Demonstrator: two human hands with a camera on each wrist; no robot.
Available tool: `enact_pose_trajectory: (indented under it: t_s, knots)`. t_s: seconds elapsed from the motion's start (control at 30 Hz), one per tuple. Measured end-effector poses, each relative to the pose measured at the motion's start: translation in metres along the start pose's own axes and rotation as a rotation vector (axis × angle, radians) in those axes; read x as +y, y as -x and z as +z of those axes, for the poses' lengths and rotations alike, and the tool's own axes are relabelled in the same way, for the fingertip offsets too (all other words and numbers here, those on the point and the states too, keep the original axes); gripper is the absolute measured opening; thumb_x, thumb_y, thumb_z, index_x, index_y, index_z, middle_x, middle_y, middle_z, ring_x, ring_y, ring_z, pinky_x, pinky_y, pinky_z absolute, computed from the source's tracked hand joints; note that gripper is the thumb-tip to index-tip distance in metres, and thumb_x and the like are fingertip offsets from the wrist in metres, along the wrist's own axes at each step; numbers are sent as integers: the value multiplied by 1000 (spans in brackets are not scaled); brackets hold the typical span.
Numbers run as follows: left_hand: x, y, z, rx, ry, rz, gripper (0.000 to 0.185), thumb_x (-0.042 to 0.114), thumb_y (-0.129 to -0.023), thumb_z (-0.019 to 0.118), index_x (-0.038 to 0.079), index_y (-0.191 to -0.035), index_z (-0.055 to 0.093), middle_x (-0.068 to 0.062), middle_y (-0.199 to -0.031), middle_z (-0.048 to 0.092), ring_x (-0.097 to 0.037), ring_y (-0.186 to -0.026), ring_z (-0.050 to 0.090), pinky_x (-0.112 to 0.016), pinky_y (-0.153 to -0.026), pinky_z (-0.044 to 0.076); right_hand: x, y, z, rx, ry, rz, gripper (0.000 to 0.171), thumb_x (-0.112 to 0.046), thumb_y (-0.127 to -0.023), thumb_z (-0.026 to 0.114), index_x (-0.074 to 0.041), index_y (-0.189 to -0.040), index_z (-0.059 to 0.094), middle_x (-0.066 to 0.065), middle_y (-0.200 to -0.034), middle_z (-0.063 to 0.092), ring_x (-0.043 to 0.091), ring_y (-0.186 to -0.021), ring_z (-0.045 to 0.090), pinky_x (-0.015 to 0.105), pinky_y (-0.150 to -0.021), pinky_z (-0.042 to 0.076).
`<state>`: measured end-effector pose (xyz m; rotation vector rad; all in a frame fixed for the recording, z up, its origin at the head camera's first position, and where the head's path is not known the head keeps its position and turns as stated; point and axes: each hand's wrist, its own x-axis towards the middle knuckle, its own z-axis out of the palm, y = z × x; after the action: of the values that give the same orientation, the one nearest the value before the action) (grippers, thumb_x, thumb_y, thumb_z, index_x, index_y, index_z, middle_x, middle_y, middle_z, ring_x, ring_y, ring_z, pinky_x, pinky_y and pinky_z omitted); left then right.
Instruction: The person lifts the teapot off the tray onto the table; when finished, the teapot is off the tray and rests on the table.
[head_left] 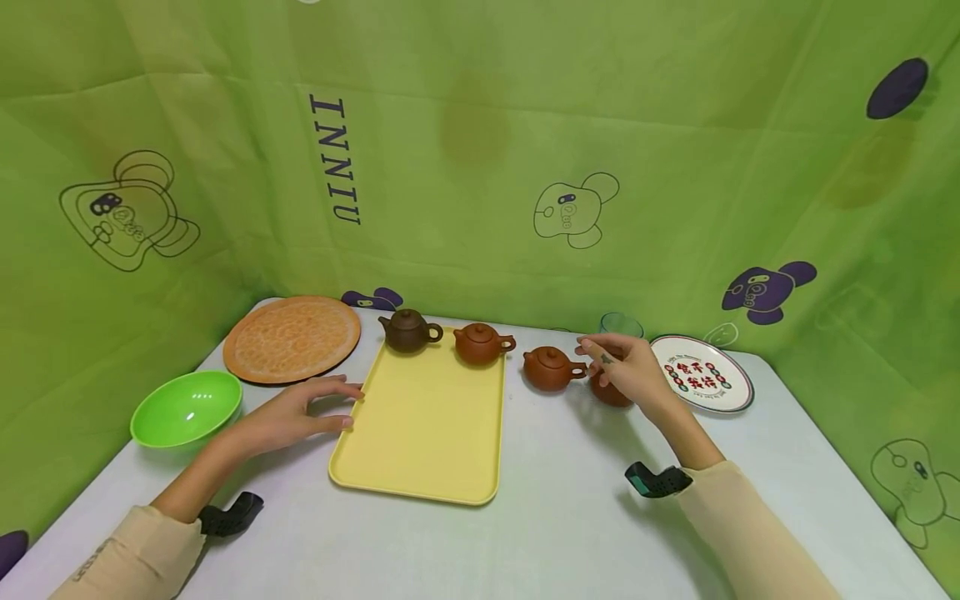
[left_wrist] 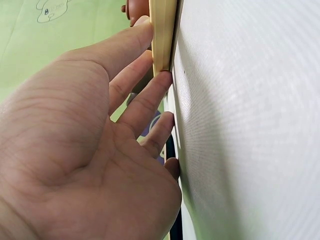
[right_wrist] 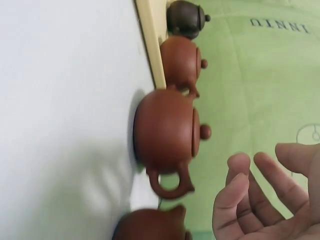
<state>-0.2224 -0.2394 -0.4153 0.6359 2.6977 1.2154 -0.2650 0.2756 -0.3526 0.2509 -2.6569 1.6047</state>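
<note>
A yellow tray [head_left: 420, 425] lies mid-table. A dark brown teapot [head_left: 408, 330] and a reddish teapot [head_left: 482, 342] stand at its far corners. A third reddish teapot [head_left: 550, 368] stands on the table just right of the tray. A fourth teapot [head_left: 609, 392] is half hidden behind my right hand [head_left: 600, 358]. That hand hovers with relaxed fingers beside the third teapot's handle [right_wrist: 170, 185], holding nothing; in the right wrist view the right hand [right_wrist: 260, 185] stays apart from the third teapot [right_wrist: 165, 132]. My left hand [head_left: 352, 407] lies flat, its fingertips [left_wrist: 162, 80] touching the tray's left edge [left_wrist: 162, 35].
An orange round plate [head_left: 292, 337] and a green bowl [head_left: 186, 408] sit at the left. A white printed plate [head_left: 701, 373] and a greenish glass cup [head_left: 621, 323] are behind my right hand. Green cloth walls enclose the white table [head_left: 562, 517].
</note>
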Motion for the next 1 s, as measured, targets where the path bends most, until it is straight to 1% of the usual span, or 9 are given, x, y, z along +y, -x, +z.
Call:
enact_pose_trajectory:
  t_s: [0.03,0.07,0.2,0.3,0.43,0.57,0.67,0.77,1.0]
  knots:
    - [0,0,0,0,-1,0,40,32,-95,80,18,-132,71,-11,-152,64,-53,-158,29,-74,-124,26,-2,-2,3,-3,-3,-1,40,-30,-107,65,0,-133,70,-13,-100,78,13,-78,74,22,-65,58]
    - [1,0,0,0,1,0,40,32,-95,80,18,-132,71,-11,-152,64,-53,-158,29,-74,-124,26,-4,-3,6,-9,-8,-2,39,-28,-107,65,0,-133,69,-9,-103,79,13,-79,75,24,-65,59]
    - [4,0,-1,1,0,1,40,32,-95,80,18,-132,71,-11,-153,64,-52,-158,30,-72,-124,27,-10,-11,17,-14,-20,2,38,-28,-108,64,-1,-134,69,15,-117,78,9,-79,73,24,-66,60]
    - [6,0,-1,-1,-4,10,40,31,-96,80,17,-132,71,-11,-152,64,-52,-158,30,-72,-123,29,-13,-17,26,-23,-30,3,39,-29,-108,63,-2,-136,68,26,-128,73,7,-79,71,22,-67,59]
    - [6,0,-1,-1,-13,16,39,30,-96,79,16,-132,71,-12,-152,64,-53,-157,31,-72,-122,29,-15,-23,37,-37,-64,16,38,-27,-108,63,-4,-139,66,25,-132,72,10,-81,71,22,-66,59]
    - [4,0,-1,-2,-11,4,40,32,-96,80,18,-132,71,-10,-152,64,-51,-158,30,-72,-124,28,-17,-28,48,-31,-87,14,34,-25,-108,63,-4,-136,68,20,-126,75,12,-80,72,24,-65,59]
    - [3,-1,0,-2,-5,2,40,31,-95,80,18,-132,71,-10,-152,64,-51,-159,30,-71,-124,27,-19,-30,54,-26,-81,0,33,-23,-108,63,-3,-134,69,22,-125,75,11,-79,73,25,-65,60]
    - [4,-1,-1,-1,-11,13,40,31,-95,80,17,-132,71,-11,-151,65,-52,-158,30,-72,-123,28,-20,-34,59,-28,-76,2,34,-23,-108,63,-3,-134,69,27,-128,73,12,-80,74,26,-65,61]
    - [4,-1,0,3,-28,21,39,32,-96,80,18,-132,72,-10,-151,65,-51,-157,33,-71,-122,30,-25,-45,69,-42,-102,36,34,-25,-107,65,-4,-134,70,29,-133,70,22,-83,77,25,-65,62]
